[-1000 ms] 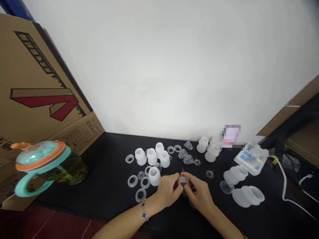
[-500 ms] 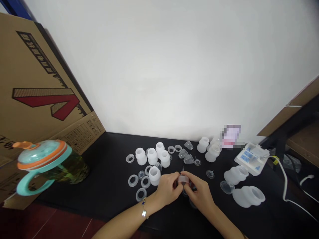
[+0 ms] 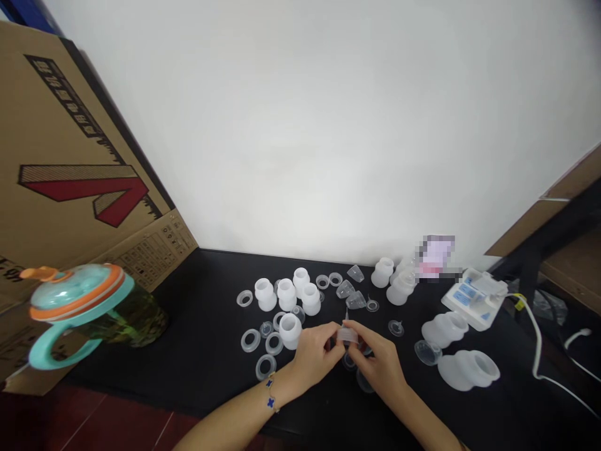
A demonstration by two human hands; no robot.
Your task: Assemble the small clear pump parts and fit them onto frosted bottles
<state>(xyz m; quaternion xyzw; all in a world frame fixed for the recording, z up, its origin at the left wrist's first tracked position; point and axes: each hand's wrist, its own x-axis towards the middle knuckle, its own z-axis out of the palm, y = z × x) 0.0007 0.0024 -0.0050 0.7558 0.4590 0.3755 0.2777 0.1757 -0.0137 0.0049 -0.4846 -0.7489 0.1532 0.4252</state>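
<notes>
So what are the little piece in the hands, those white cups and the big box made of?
The small piece, pinched between the left hand and right hand, looks like clear soft plastic or silicone: the fingers show through it. The white cups seem frosted, matte plastic, milky and half see-through. The box is plain brown cardboard, with printed marks and a dull surface.

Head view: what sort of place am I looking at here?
Probably a small parts-assembly bench: a black tabletop strewn with white plastic caps and clear plastic rings, with a large printed cardboard carton leaning against the plain white wall.
</notes>
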